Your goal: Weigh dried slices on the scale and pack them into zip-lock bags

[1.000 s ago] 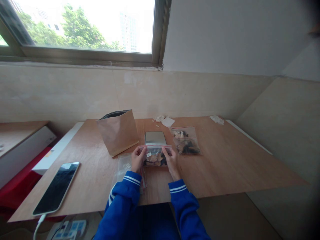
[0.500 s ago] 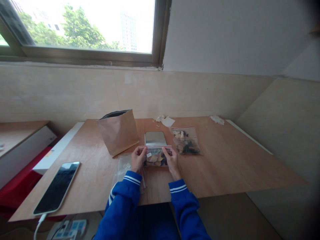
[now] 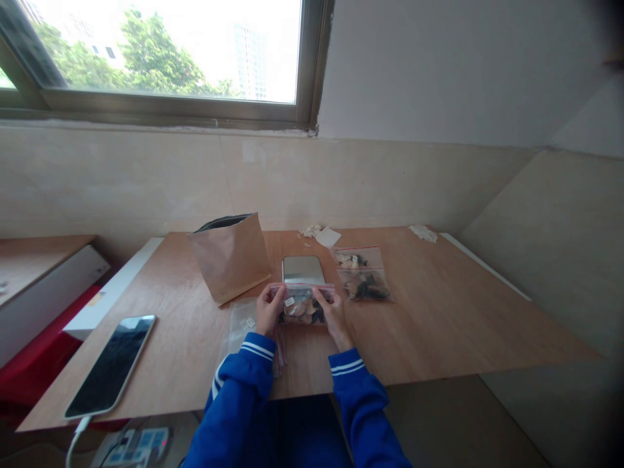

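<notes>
Between my two hands is a clear zip bag (image 3: 303, 309) with a red strip along its top, filled with dried brown and dark pieces and a small white label. My left hand (image 3: 269, 311) pinches its upper left corner. The thumb and fingers of my right hand (image 3: 334, 316) grip the top edge toward the right. Just behind the bag lies a flat silver-topped scale or similar device (image 3: 303, 268), its front part hidden. Empty-looking clear zip bags (image 3: 240, 325) lie beside and partly under my left forearm.
An open brown paper pouch (image 3: 233, 260) stands at the back left. Two filled zip bags (image 3: 366, 286) lie overlapped to the right. White scraps (image 3: 312, 231) and a white square (image 3: 328, 237) rest near the wall. A phone (image 3: 113, 364) with a charging cable lies at the left.
My right thumb has shifted slightly left along the bag's top edge. My left hand and the bag stay nearly in place.
</notes>
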### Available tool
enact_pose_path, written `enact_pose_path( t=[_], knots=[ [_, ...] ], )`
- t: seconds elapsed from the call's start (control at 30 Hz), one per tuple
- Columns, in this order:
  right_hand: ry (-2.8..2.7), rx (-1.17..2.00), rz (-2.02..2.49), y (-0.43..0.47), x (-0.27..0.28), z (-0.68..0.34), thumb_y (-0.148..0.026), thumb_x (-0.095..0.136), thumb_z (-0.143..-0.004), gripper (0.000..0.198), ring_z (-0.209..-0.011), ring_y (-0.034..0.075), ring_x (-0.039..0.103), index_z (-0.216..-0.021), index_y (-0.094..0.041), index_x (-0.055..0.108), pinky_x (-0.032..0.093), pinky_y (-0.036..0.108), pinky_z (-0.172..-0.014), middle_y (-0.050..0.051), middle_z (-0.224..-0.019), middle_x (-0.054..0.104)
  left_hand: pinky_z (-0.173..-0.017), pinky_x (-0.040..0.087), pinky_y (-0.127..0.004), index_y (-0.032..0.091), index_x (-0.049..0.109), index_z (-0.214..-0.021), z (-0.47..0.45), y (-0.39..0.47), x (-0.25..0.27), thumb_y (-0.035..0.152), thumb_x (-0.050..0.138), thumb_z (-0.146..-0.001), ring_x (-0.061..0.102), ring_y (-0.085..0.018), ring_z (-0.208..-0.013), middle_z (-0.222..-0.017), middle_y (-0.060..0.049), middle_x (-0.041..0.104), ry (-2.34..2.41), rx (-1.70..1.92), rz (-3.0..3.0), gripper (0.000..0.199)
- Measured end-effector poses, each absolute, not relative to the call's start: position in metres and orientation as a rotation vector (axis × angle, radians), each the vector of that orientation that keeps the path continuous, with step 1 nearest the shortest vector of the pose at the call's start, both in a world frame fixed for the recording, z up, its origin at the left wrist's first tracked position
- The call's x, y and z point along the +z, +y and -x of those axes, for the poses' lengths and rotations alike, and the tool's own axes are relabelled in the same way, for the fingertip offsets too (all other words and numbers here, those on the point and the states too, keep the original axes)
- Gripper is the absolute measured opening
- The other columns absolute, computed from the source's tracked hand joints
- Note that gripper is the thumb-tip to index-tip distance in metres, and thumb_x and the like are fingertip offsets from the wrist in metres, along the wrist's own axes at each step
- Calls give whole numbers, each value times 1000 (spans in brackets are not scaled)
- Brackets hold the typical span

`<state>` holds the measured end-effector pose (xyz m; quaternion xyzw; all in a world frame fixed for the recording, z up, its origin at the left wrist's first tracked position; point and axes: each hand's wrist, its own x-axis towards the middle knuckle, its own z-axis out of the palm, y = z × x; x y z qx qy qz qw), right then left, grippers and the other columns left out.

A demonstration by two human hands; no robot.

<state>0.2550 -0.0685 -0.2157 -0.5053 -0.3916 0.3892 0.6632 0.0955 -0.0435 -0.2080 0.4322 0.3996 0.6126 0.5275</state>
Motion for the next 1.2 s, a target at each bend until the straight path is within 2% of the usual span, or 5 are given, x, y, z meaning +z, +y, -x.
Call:
enact_pose_path(
  t=[0.33, 0.67, 0.97, 1.2],
  knots=[
    [-879, 861, 1155, -68, -216, -256, -48, 75, -69, 33, -79, 22, 70, -83, -17, 73, 54, 33, -75, 6, -83, 75, -70, 48, -26, 15, 69, -84, -94, -42, -213, 45, 72, -73, 63, -16, -72, -76, -4, 70, 920, 1471, -1012, 32],
    [-890, 848, 1175, -69, -212, -255, -49, 75, -68, 36, -78, 23, 70, -82, -17, 73, 55, 35, -75, 7, -81, 75, -62, 46, -23, 15, 65, -88, -95, -40, -221, 50, 69, -75, 62, -15, -68, -74, -3, 68, 1012, 1463, -1135, 38],
    [-896, 876, 1182, -70, -212, -255, -48, 74, -69, 36, -79, 22, 70, -85, -16, 74, 54, 35, -76, 7, -83, 75, -76, 50, -28, 14, 69, -87, -94, -44, -214, 44, 74, -72, 65, -17, -77, -81, -5, 71, 950, 1405, -1111, 34],
    [-898, 869, 1172, -68, -215, -256, -49, 75, -68, 37, -80, 23, 70, -85, -16, 75, 54, 36, -77, 8, -84, 76, -74, 51, -28, 14, 70, -84, -94, -44, -212, 45, 75, -70, 65, -17, -75, -78, -5, 71, 968, 1413, -1102, 34]
  ],
)
